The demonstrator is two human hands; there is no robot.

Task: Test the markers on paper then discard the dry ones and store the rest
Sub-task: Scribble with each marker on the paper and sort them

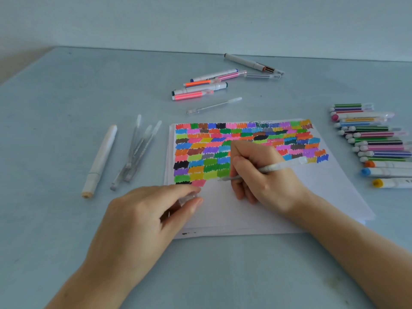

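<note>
Under my right hand [256, 172] the clear pen [263, 169] — gripped, tip touching the paper [289, 197] just below the swatches — is being tested. My left hand [151, 210] pinches its cap [188, 198]. Next, I judge — recap and sort.

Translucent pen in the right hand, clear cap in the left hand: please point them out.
Translucent pen [275, 166], head view, middle of barrel.
Clear cap [188, 198], head view, part showing between left fingers.

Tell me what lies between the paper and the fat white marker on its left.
A loose bunch of clear pens lies between the paper and the white marker, in the head view.
</note>
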